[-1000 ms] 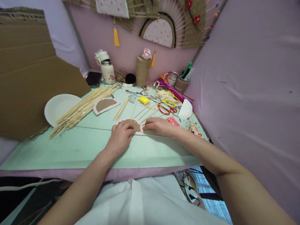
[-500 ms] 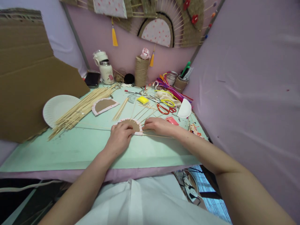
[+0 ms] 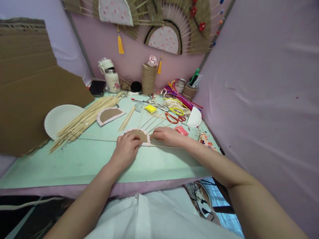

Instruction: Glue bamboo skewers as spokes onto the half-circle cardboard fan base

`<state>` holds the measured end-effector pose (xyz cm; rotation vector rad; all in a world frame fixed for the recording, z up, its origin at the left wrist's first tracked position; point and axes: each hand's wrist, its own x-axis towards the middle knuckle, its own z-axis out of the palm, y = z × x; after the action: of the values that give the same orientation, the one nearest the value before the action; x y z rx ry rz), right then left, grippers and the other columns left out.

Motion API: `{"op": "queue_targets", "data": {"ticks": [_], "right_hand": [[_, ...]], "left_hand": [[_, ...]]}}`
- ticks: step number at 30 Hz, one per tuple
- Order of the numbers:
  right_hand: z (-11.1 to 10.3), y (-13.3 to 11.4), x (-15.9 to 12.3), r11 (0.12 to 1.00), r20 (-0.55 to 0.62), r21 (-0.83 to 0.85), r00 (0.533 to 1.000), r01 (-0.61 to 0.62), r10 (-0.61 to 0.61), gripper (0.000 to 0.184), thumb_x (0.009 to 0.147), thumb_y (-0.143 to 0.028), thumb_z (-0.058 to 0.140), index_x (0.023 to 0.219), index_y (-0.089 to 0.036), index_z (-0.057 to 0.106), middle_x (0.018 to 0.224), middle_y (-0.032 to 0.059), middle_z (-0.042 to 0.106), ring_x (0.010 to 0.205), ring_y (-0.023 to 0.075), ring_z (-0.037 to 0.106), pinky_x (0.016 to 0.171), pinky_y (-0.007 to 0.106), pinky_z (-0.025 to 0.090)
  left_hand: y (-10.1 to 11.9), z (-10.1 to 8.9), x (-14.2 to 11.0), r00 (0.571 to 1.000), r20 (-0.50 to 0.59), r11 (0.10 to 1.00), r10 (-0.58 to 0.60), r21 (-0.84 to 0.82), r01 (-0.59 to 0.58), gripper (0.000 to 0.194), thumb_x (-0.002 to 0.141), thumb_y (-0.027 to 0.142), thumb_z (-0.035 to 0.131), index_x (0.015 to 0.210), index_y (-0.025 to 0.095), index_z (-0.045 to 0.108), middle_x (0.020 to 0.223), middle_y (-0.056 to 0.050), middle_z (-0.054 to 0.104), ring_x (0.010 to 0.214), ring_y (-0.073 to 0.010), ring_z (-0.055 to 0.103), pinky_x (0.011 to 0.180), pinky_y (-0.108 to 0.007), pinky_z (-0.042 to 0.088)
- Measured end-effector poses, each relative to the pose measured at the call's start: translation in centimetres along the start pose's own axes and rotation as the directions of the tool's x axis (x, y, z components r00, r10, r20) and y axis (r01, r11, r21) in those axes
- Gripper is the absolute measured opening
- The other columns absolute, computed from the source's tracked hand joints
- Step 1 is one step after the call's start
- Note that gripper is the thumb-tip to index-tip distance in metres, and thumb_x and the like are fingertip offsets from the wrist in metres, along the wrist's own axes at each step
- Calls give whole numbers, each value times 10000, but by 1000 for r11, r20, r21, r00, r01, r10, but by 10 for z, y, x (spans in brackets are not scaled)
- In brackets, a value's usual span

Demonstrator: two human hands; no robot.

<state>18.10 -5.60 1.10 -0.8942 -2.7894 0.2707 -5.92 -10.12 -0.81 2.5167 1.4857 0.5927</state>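
Observation:
A brown cardboard half-circle [image 3: 144, 136] with a pink-and-white fabric rim lies flat on the table in front of me. Thin bamboo sticks [image 3: 150, 122] fan out from its curved edge. My left hand [image 3: 126, 146] lies over its left part, fingers bent and pressing it down, thumb near the straight edge. At its right end, my right hand [image 3: 167, 136] has its fingertips pinched together on a bamboo stick, mostly hidden beneath the hand. Another stick [image 3: 164, 146] runs rightward just below that hand.
A large bundle of bamboo sticks [image 3: 87, 118] lies left, partly over a paper plate [image 3: 59, 116]. A second rimmed half-circle [image 3: 109, 115] rests behind my left hand. Beyond are a yellow packet [image 3: 150, 109], red-handled scissors [image 3: 171, 118], a twine spool [image 3: 149, 79] and a bottle [image 3: 112, 81].
The camera view has shifted slightly, so everything sits a little lower and further left. Both hands stay at the cardboard half-circle with almost the same grip.

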Motion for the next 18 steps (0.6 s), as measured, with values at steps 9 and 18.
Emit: {"op": "queue_targets", "data": {"ticks": [9,18], "right_hand": [[3,4,-3,1000,-29,15,999,16,-15,276,914,-73,520,1107,-194,677,1028,74,663,937,169,577,745,249,407],[3,6,-3,998,-11,-16,998,59,-59,259,928,-125,535,1094,-206,716,1027,89,676,945,182,586,752,268,425]], "left_hand": [[-1,1,0,1000,8,1000,-2,7,2,316,895,146,467,915,266,758,1141,-52,701,1158,-283,556,880,-450,379],[2,-2,0,999,26,1000,-23,19,22,344,904,145,447,921,260,771,1131,-56,702,1129,-284,562,872,-461,391]]}}
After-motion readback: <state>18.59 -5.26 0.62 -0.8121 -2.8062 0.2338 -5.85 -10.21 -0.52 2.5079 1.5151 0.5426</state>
